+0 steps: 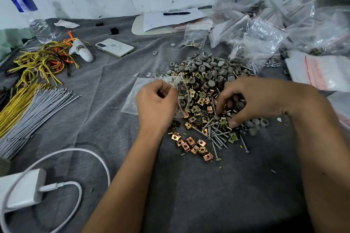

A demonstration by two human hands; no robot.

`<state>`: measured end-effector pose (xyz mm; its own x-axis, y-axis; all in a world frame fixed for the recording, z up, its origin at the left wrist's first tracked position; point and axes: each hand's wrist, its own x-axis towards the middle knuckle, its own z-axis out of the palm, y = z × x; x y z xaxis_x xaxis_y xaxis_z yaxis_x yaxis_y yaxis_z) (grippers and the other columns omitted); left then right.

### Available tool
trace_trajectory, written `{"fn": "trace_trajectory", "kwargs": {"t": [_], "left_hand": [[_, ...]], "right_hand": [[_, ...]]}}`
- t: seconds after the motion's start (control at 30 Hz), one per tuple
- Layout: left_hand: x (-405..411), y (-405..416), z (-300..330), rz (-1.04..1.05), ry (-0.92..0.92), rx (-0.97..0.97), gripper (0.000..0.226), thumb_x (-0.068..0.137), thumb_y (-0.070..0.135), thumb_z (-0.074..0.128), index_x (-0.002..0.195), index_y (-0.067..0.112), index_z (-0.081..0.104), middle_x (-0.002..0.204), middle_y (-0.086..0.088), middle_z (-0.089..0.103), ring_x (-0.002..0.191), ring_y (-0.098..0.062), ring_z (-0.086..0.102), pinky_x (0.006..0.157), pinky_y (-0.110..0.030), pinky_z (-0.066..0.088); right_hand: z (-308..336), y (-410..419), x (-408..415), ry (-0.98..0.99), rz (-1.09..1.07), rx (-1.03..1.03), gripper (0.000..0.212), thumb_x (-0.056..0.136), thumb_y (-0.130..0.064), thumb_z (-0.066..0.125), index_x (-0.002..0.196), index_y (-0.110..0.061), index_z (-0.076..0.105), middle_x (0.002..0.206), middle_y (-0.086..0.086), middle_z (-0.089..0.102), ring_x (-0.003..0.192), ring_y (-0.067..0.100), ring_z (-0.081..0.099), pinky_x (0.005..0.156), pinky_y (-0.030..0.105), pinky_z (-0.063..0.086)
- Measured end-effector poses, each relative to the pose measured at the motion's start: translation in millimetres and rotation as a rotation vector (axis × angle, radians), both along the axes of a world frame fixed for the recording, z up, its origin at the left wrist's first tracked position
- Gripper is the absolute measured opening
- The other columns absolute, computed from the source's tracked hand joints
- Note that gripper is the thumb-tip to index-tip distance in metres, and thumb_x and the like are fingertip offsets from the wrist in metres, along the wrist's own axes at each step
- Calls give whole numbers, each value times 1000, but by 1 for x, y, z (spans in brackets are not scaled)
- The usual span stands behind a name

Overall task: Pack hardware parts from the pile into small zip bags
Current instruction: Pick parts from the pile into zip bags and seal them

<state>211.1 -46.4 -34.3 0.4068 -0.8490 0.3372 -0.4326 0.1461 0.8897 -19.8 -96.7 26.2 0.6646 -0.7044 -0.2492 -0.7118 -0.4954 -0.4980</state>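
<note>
A grey cloth (pixel 189 185) covered the desk from edge to edge. Along the far right edge lay a heap of clear zip bags (pixel 265 30) with red seal lines, several already holding parts. At the left edge sat bundles of grey and yellow cable ties (pixel 28 111), with a tangle of yellow and orange wires (pixel 43 60) beyond them. A white charger and cable (pixel 24 189) occupied the near left corner. A clear water bottle (pixel 30 13) with a blue label stood at the far left corner; its print could not be read. A sheet of paper (pixel 170 20) with a black pen (pixel 176 13) lay at the far edge, and a white phone (pixel 115 47) lay face down with an illegible scribble on its back.

The pile of hardware parts (pixel 206 91) sat right of the desk's centre: grey round caps on the far side, brassy square clip nuts in the middle and near side, silver screws toward the near edge. The right hand (pixel 251 100) reached into the pile, fingers curled down among parts; whether they gripped one could not be told. The left hand (pixel 157 102) pinched the mouth of a small zip bag (pixel 136 96), which lay at the pile's left edge.
</note>
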Motion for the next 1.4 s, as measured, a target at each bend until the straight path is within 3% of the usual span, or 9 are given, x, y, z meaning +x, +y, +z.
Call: {"fn": "trace_trajectory", "kwargs": {"t": [0.2, 0.43, 0.53, 0.63, 0.77, 0.97, 1.07, 1.23, 1.4], "left_hand": [[0, -1, -2, 2, -3, 0, 32, 84, 10, 65, 56, 22, 56, 49, 14, 52, 49, -1, 45, 50, -16, 36], [2, -3, -1, -19, 88, 46, 33, 88, 8, 66, 58, 18, 59, 51, 12, 55, 50, -4, 49, 52, -19, 41], [6, -6, 1, -66, 264, 99, 26, 91, 3, 64, 65, 3, 59, 59, -7, 55, 58, -20, 51, 61, -31, 42], [8, -5, 5, -89, 319, 141, 26, 91, 1, 61, 66, 7, 58, 62, -14, 49, 50, -17, 43, 50, -25, 33], [7, -3, 9, -105, 383, 164, 22, 91, -3, 57, 69, 4, 58, 59, -11, 46, 47, -13, 41, 41, -20, 31], [6, -2, 9, -123, 410, 126, 12, 81, 10, 62, 70, 4, 58, 67, -13, 43, 61, -26, 35, 48, -28, 25], [6, -1, 11, -98, 416, 103, 16, 73, 19, 61, 63, 8, 54, 67, -13, 41, 65, -27, 33, 53, -30, 24], [5, -2, 8, -106, 383, 99, 31, 74, 19, 61, 67, -9, 48, 67, -14, 43, 66, -28, 35, 59, -37, 26], [6, -2, 7, -96, 363, 113, 18, 85, 9, 62, 67, 7, 60, 67, -13, 45, 66, -27, 37, 62, -40, 31]], "right_hand": [[-4, 2, 2, 51, -40, -92, 25, 71, -34, 92, 81, -50, 74, 85, -13, 67, 79, 4, 64, 73, 34, 55], [-7, 3, 24, -331, -124, -218, 14, 81, -24, 86, 86, -34, 77, 79, -19, 72, 78, -2, 67, 69, 10, 51], [-13, 4, 52, -401, -158, -339, 14, 82, -19, 86, 90, -29, 80, 77, -21, 70, 77, -9, 65, 70, 5, 49], [-17, 4, 71, -446, -171, -396, 16, 81, -14, 85, 91, -26, 81, 76, -25, 66, 72, -13, 63, 68, 1, 44], [-21, 5, 83, -411, -95, -481, 18, 82, -8, 81, 93, -22, 82, 87, -11, 75, 76, -2, 66, 77, 10, 50], [-28, 4, 83, -337, -48, -498, 17, 88, -13, 76, 102, -22, 78, 99, -4, 77, 92, 15, 71, 87, 38, 56], [-31, 1, 80, -328, -93, -533, 16, 88, -22, 79, 104, -24, 77, 96, -2, 77, 89, 17, 70, 84, 39, 57], [-32, 1, 77, -390, -123, -527, 14, 84, -17, 84, 96, -19, 79, 90, -4, 76, 81, 7, 67, 78, 21, 53], [-19, -4, 54, -432, -210, -432, 13, 82, -19, 85, 90, -26, 77, 77, -23, 65, 69, -10, 63, 65, 2, 44]]}}
